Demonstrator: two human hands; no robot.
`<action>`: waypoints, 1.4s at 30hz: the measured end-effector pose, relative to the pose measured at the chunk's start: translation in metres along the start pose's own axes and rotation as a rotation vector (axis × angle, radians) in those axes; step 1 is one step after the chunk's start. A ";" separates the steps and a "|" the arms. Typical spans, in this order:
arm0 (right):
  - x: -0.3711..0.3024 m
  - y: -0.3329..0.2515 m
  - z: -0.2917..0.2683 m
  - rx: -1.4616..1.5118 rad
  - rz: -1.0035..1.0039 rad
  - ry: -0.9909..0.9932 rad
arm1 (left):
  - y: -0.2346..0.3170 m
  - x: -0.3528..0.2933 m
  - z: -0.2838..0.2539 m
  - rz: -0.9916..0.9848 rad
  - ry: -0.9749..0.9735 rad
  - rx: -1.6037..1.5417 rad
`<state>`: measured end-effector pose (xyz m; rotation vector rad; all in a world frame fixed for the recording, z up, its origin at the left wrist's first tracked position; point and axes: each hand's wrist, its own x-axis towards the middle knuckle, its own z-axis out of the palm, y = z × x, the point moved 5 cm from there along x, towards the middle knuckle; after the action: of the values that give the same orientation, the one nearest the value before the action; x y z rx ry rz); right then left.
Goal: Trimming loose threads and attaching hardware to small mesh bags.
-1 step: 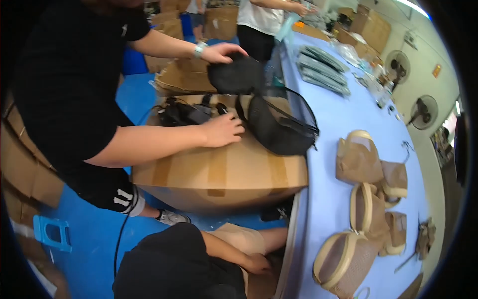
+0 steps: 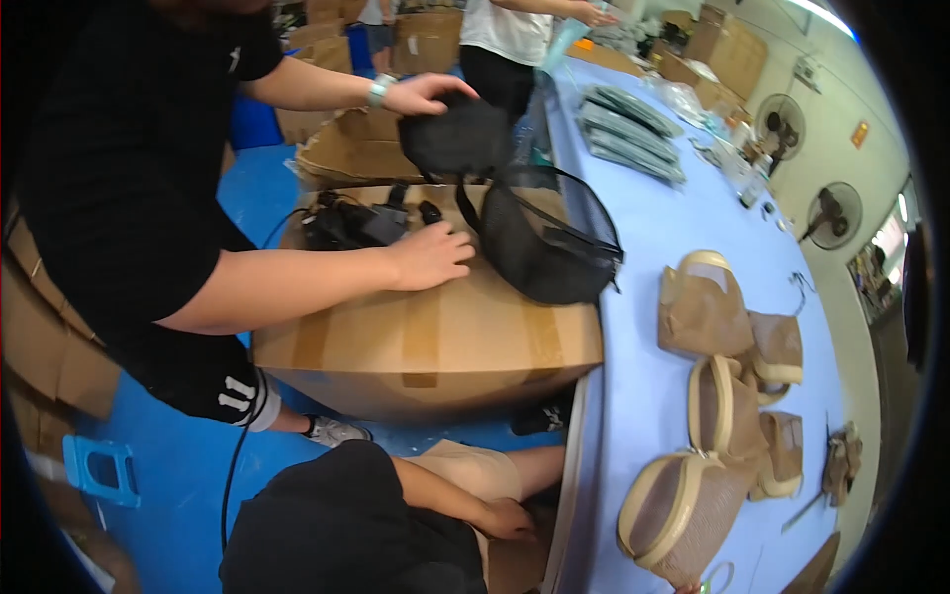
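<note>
The long table with a pale blue top runs up the right side, above a bright blue floor. A large brown taped cardboard carton sits against the table's left edge. Behind it stands a co-worker in black clothes, whose upper hand lies on a rounded black fabric piece; that person's lower hand rests on the carton top, fingers slightly spread. Near those fingers, a black mesh bag with a looped strap leans from the carton toward the table. The brown mesh pouches with cream rims lie in a loose group on the near right of the table, the lowest near the bottom edge. Farther up is a stack of folded grey-green pieces. The wearer's left hand is low beside beige shorts, near the table's side, too shaded to tell whether it grips anything. At most a sliver of the right hand shows at the bottom edge, below the lowest pouch and beside a pale green ring-shaped handle; its grip cannot be told.
</note>
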<state>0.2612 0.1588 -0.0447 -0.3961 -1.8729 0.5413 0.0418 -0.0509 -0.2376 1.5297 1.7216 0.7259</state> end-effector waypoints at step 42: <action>0.016 -0.039 0.024 -0.512 0.477 -0.028 | -0.005 -0.008 -0.011 0.006 0.073 0.002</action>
<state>0.2322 0.1303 -0.0181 -1.1979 -1.9359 0.3678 0.0304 -0.0591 -0.2337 1.5275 1.7718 0.7923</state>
